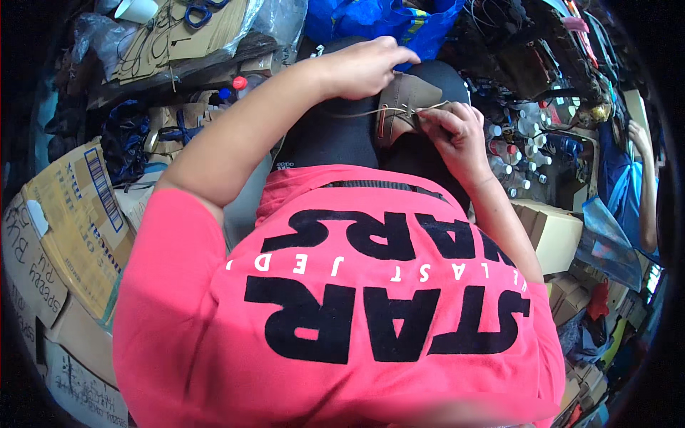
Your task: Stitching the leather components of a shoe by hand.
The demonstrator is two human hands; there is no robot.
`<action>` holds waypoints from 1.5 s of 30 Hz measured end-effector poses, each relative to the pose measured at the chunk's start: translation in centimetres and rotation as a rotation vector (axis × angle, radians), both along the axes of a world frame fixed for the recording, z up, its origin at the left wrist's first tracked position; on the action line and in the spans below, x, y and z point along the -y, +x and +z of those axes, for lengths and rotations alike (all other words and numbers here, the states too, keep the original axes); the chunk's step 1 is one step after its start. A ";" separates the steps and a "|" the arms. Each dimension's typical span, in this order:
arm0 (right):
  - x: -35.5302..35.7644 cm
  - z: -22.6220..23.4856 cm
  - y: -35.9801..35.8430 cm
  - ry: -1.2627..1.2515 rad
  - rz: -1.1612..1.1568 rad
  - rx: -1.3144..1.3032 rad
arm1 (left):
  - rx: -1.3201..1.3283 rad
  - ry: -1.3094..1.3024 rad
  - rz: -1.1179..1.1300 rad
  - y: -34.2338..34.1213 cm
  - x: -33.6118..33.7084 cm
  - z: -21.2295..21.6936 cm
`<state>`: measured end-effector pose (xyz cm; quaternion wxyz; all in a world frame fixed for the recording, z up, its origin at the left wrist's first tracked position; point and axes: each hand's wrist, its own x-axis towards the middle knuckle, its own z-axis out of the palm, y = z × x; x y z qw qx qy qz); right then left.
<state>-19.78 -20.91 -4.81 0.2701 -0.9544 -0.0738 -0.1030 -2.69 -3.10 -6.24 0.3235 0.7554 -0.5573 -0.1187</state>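
Observation:
A brown shoe rests on my dark-trousered lap, with a thin tan shoelace threaded through its front and trailing off to the left. My right hand is at the shoe's right side, its thumb and forefinger closed on the shoelace. Over the shoe's upper left edge hovers my left hand, back up, one finger stretched to the right and the others partly hidden. I see nothing held in it.
Beyond my knees stands a blue bag. Flat cardboard pieces with black cords lie at upper left; cardboard boxes fill the left. Several plastic bottles stand at right, near another person's arm.

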 end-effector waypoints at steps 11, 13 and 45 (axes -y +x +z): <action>1.7 -0.2 1.4 0.284 0.003 -0.218 | 0.129 -0.114 0.179 -3.6 -3.5 1.6; 1.8 -0.2 1.5 0.312 -0.003 -0.261 | 0.126 -0.096 0.193 -3.6 -3.5 1.6; 2.0 -1.0 1.8 0.436 0.043 -0.283 | -0.018 -0.042 -0.048 0.1 -1.5 -0.9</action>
